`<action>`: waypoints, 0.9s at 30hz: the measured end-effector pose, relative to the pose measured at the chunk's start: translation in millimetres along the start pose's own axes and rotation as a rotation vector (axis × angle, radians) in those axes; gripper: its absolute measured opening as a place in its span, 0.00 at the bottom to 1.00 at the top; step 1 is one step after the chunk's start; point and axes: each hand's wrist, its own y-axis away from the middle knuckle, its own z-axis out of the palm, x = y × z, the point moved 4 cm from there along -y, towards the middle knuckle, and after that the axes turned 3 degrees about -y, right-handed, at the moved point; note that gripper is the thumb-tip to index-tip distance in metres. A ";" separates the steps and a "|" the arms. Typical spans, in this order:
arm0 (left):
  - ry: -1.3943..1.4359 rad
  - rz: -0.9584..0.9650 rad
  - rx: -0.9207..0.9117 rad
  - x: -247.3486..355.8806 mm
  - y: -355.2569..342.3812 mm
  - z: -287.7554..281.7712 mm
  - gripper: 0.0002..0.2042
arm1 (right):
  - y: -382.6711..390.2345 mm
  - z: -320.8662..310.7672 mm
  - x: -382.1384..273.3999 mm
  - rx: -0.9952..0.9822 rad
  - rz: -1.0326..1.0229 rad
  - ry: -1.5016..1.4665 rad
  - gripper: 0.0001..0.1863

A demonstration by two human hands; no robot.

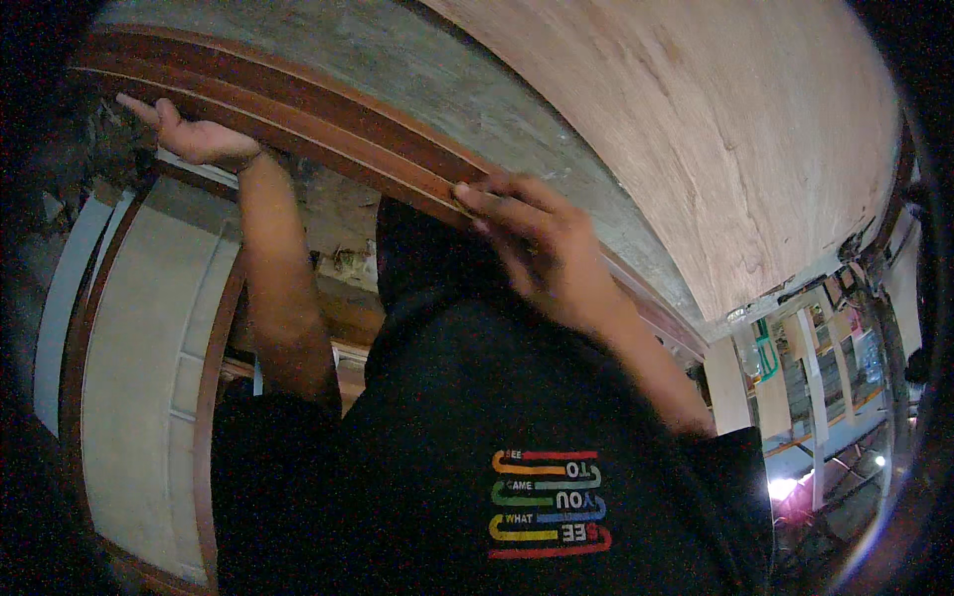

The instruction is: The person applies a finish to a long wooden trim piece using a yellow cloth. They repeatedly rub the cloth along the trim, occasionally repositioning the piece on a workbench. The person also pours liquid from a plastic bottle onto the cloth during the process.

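A long reddish-brown grooved wooden frame piece [328,127] runs slantwise from the upper left toward the middle right. Under its left part, my left hand [207,141] is turned palm up with the fingers stretched out, near or against the lower edge; contact is hard to make out. Further along, my right hand [542,233] has its fingers bent over the edge of the same piece, fingertips pressed on it. Anything small between those fingertips is too blurred to tell. The frame piece's right part passes behind my right hand and forearm.
A grey flat surface [397,74] lies beyond the frame piece, with a pale wood panel [686,129] past it. At left stands a light panel with a brown border [139,348]. Slats and a bright light [783,487] show at the right. My black shirt fills the lower middle.
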 end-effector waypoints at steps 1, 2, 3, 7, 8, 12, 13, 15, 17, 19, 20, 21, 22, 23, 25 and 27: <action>0.032 -0.023 0.010 0.2 2.3 0.2 0.35 | 3.2 -1.6 1.2 0.005 0.024 -0.069 0.22; -0.008 -0.007 0.005 1.6 4.5 0.4 0.35 | 5.0 0.3 0.3 0.005 0.010 -0.035 0.22; -0.014 -0.009 0.005 1.5 5.2 0.4 0.36 | 3.9 2.9 -1.8 0.027 0.002 -0.004 0.22; 0.008 -0.077 0.030 0.4 7.6 -0.5 0.38 | -23.5 29.0 -16.0 0.077 -0.044 0.025 0.23; 0.022 -0.065 0.033 2.0 5.8 0.5 0.37 | -31.7 32.4 -18.0 0.055 -0.046 0.026 0.23; -0.072 -0.031 0.020 8.3 9.1 8.7 0.37 | -38.5 28.4 -22.8 -0.019 -0.042 -0.005 0.25; -0.036 -0.057 0.025 8.6 11.6 10.8 0.37 | -36.9 23.0 -21.1 -0.036 -0.063 -0.011 0.25; 0.006 -0.077 0.027 10.7 13.5 13.7 0.37 | -28.7 13.3 -17.1 -0.051 -0.071 -0.034 0.25; 0.020 -0.067 0.020 13.7 14.5 16.9 0.37 | -25.0 12.7 -15.7 -0.067 -0.074 -0.026 0.25; 0.079 -0.069 0.008 15.3 14.0 21.4 0.39 | -31.9 18.6 -18.2 -0.082 -0.025 0.009 0.25; 0.116 -0.048 -0.022 18.1 16.5 24.4 0.39 | -38.9 22.4 -26.6 -0.053 -0.108 0.024 0.25; 0.077 -0.074 0.010 17.9 15.5 25.2 0.40 | -53.1 31.5 -32.8 -0.029 -0.165 0.035 0.24; 0.051 -0.070 0.020 18.3 15.2 28.4 0.41 | -67.5 39.0 -41.2 -0.004 -0.225 0.048 0.24; 0.028 -0.058 0.034 21.2 15.0 29.0 0.42 | -82.9 45.3 -46.3 -0.068 -0.187 0.055 0.24; 0.033 -0.110 0.072 23.4 15.6 31.4 0.42 | -112.6 52.1 -56.1 -0.147 -0.214 0.078 0.24; 0.119 -0.078 0.031 28.4 16.0 37.4 0.42 | -126.7 54.8 -57.2 -0.204 -0.119 0.135 0.23</action>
